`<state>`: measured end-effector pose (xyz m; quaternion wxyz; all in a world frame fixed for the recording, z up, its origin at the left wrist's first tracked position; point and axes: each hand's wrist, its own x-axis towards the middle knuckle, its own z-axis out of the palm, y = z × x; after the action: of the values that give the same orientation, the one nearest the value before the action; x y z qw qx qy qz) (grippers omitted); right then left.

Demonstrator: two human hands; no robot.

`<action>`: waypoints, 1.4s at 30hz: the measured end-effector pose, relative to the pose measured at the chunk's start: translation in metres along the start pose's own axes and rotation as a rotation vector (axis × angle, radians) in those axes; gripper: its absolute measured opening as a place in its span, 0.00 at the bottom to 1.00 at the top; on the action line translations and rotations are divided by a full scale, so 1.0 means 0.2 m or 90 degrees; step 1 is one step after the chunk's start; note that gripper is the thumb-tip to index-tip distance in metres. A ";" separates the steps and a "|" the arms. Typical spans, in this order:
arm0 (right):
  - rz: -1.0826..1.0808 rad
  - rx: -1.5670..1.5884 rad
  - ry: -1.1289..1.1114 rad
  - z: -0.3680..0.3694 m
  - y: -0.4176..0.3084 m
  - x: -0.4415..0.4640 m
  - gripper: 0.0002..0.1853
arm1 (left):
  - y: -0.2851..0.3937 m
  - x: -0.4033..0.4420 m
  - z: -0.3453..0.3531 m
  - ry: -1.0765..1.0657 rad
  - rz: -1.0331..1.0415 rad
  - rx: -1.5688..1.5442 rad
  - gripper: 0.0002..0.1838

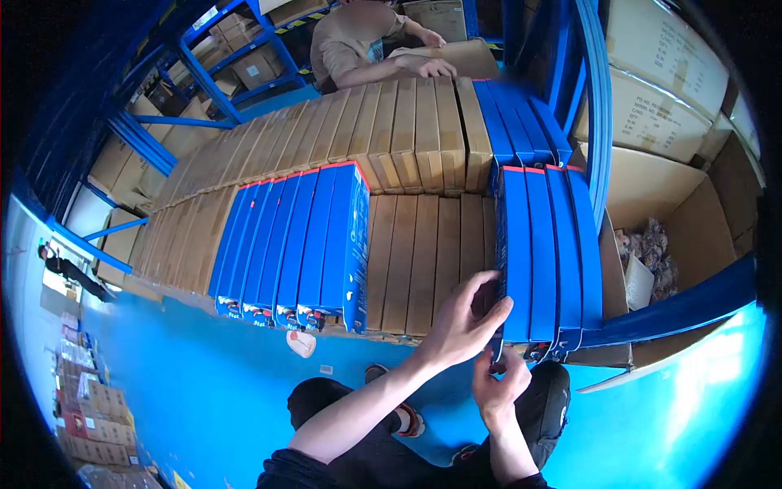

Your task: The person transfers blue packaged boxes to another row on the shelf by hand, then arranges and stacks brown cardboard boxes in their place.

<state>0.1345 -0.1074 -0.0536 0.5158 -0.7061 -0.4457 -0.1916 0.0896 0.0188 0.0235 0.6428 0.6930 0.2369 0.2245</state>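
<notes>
A row of upright blue boxes (pixel 544 253) with red top edges stands in front of me on the right. My left hand (pixel 464 322) is at the near end of the leftmost one, thumb over its near edge and fingers along its left side. Just below, my right hand (pixel 501 391) pinches that box's lower near corner, fingers curled. The exact grip at the corner is partly hidden. To the left is another group of upright blue boxes (pixel 297 240). Flat brown cartons (pixel 415 261) lie in the gap between both groups.
Behind runs a long row of brown cartons (pixel 350 130). Across it, a person (pixel 358 49) has hands on a carton (pixel 456 59). A blue rack post (pixel 597 106) and an open carton (pixel 660 187) holding wrapped items stand at right. Another person (pixel 73 273) is far left.
</notes>
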 end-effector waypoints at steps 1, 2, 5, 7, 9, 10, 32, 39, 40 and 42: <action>0.008 -0.001 0.001 0.00 0.00 -0.01 0.13 | 0.01 0.00 0.00 -0.014 -0.025 -0.012 0.26; 0.017 -0.002 0.003 0.01 0.01 -0.03 0.14 | 0.01 -0.01 -0.01 -0.011 -0.031 -0.015 0.25; 0.025 -0.008 -0.001 0.02 0.01 -0.03 0.15 | 0.00 0.00 -0.01 -0.004 -0.038 -0.016 0.24; 0.022 -0.019 -0.001 0.02 0.01 -0.04 0.15 | -0.02 0.00 -0.03 -0.007 -0.036 -0.010 0.24; 0.043 -0.005 0.001 0.01 0.01 -0.05 0.14 | -0.06 -0.01 -0.02 -0.014 -0.033 -0.055 0.23; 0.041 -0.007 0.008 0.02 0.02 -0.05 0.14 | -0.09 0.00 -0.02 -0.013 -0.024 -0.063 0.22; 0.262 0.118 0.107 0.17 0.09 -0.59 0.23 | -0.08 0.04 -0.12 -0.020 -0.072 0.016 0.28; -0.029 0.153 -0.109 -0.04 -0.28 -0.10 0.11 | 0.27 0.07 -0.36 0.127 0.153 -0.031 0.15; -0.056 0.124 -0.169 0.01 -0.33 -0.06 0.12 | 0.28 0.07 -0.46 0.185 0.140 -0.051 0.16; -0.002 0.199 -0.225 0.11 -0.44 0.06 0.13 | 0.32 0.03 -0.63 0.330 0.079 -0.002 0.16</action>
<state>0.0646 -0.0768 -0.0041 0.5321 -0.6397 -0.5547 0.0056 0.0184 0.1174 0.0969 0.5465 0.6249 0.3503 0.4338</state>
